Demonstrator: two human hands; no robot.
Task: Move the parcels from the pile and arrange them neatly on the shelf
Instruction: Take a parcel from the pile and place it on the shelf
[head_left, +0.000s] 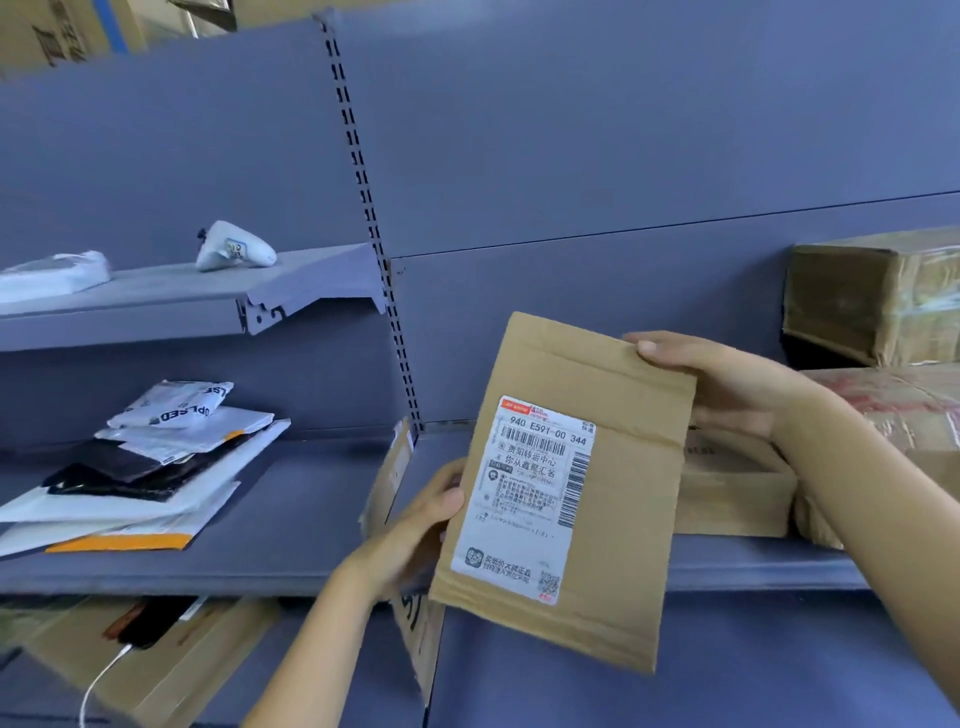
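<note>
both hands, left hand (415, 525) and right hand (727, 384), grip a flat cardboard mailer (566, 493) before the shelf (291, 519); mailers (140, 467) left of it and boxes (732, 483) right of it are already placed, pile unseen.

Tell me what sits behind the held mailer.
A low brown box on the shelf pokes out right of the mailer; its left part is covered, as is the shelf there.

Bare shelf board (311, 493) between mailer pile (156, 457) and leaning cardboard sheet (387, 478); stacked boxes (878, 296) along the right
</note>
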